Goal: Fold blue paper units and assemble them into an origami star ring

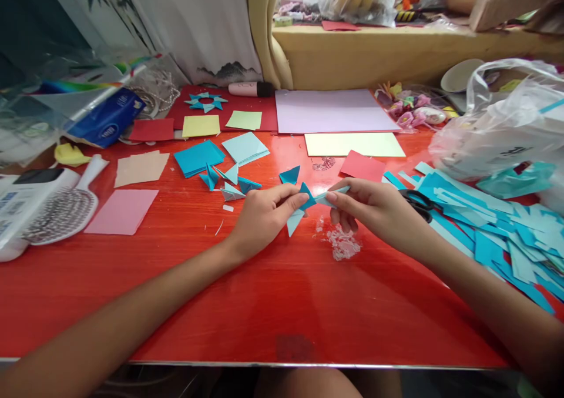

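My left hand (264,213) pinches a folded blue paper piece (302,208) just above the red table (264,304). My right hand (374,210) pinches a pale blue folded piece (337,193) that meets the first one between my fingers. Several folded blue units (231,183) lie to the left of my hands, and one more blue triangle (289,176) lies just behind them. A finished blue paper star ring (205,101) rests on red paper at the back.
Stacks of blue squares (198,157), (245,148), coloured sheets (121,210), (335,111) and a heap of blue strips (493,221) with black scissors (416,201) lie around. A hairbrush (61,210) is at left, plastic bags (506,121) at right.
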A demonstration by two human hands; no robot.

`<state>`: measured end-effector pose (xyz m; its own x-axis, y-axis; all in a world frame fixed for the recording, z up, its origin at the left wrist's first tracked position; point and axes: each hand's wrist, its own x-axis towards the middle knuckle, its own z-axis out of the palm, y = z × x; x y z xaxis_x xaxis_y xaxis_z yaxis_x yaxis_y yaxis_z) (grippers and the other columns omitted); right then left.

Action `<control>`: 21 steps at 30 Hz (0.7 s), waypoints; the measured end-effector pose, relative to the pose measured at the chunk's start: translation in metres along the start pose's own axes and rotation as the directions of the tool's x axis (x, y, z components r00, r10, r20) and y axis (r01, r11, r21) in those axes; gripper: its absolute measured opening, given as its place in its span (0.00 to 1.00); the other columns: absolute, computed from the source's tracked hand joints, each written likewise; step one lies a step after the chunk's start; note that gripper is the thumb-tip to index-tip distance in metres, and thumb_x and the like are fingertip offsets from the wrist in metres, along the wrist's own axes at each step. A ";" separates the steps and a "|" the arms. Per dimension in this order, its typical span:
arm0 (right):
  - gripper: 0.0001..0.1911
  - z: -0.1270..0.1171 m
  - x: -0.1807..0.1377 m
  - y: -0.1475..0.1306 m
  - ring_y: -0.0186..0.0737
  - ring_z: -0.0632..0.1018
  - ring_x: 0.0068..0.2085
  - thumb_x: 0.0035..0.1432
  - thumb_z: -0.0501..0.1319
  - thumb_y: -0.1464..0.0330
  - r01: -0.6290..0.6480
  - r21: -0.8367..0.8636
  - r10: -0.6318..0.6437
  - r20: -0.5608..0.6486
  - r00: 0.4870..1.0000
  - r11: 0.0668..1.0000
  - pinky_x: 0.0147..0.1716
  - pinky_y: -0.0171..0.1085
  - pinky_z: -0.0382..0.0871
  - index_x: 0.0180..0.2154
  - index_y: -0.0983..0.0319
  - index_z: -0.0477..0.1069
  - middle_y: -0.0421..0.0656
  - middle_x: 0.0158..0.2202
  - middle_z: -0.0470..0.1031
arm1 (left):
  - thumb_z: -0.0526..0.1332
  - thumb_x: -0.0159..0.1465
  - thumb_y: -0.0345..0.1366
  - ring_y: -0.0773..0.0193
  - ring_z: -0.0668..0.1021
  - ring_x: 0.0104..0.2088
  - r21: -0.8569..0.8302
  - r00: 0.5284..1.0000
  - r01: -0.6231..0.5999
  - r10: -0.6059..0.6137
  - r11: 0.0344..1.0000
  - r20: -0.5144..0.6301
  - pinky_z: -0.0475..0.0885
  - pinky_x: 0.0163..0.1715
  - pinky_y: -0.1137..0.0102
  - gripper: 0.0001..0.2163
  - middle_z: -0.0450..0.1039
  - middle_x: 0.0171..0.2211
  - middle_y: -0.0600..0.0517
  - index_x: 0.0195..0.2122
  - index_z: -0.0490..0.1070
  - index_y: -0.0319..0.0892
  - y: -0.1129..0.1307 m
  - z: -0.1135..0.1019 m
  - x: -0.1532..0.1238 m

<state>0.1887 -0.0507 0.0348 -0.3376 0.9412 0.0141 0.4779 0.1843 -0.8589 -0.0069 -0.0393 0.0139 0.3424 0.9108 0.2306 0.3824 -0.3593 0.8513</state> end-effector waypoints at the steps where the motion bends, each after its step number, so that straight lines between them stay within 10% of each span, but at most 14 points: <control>1: 0.16 0.001 0.001 0.002 0.28 0.69 0.19 0.59 0.55 0.57 -0.014 0.023 0.014 0.019 1.000 1.000 0.19 0.31 0.63 0.30 0.64 0.68 0.39 0.21 0.72 | 0.55 0.62 0.42 0.72 0.60 0.21 0.001 1.000 0.014 -0.014 1.000 -0.001 0.55 0.20 0.73 0.13 0.58 0.19 0.57 0.24 0.67 0.41 -0.001 0.000 0.000; 21: 0.19 0.023 -0.001 0.009 0.24 0.62 0.13 0.56 0.57 0.55 -0.104 0.211 0.102 0.022 0.995 0.972 0.12 0.27 0.55 0.25 0.64 0.65 0.36 0.16 0.67 | 0.54 0.62 0.39 0.73 0.56 0.20 0.003 0.978 0.076 -0.075 0.997 0.196 0.51 0.19 0.74 0.18 0.49 0.17 0.57 0.17 0.55 0.39 -0.001 0.000 0.004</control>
<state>0.1754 -0.0567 0.0151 -0.3051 0.9485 -0.0851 0.3289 0.0211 -0.9441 -0.0058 -0.0355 0.0134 0.4740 0.8778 0.0694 0.4097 -0.2896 0.8650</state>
